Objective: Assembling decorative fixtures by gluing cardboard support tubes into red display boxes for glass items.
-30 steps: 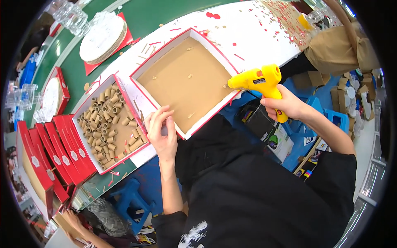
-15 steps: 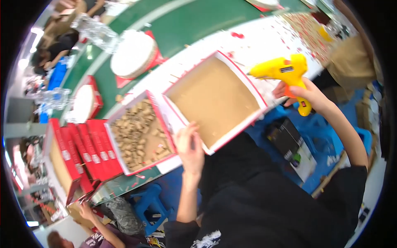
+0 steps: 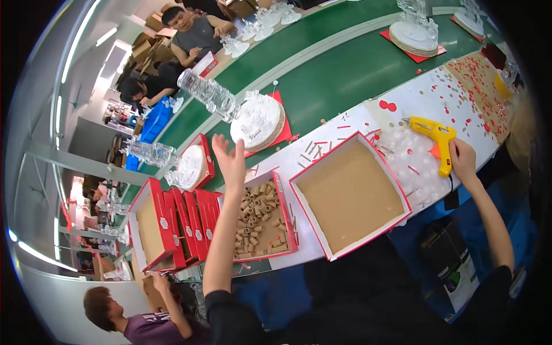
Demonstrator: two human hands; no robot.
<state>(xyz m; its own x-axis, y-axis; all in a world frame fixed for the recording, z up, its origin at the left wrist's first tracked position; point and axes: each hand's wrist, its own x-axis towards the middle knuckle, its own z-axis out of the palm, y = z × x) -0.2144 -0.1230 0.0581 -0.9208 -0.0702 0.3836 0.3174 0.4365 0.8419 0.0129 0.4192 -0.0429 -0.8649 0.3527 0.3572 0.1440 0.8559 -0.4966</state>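
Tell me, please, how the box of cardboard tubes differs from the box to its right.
The tube box holds many short brown tubes; the right box holds none. The left forearm partly hides the tube box, while the right box is in plain view. Both are open, with red rims and brown floors.

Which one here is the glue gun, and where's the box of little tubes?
Glue gun [image 3: 444,142]: head view, where the body meets the handle.
Box of little tubes [image 3: 288,215]: head view, its right wall.
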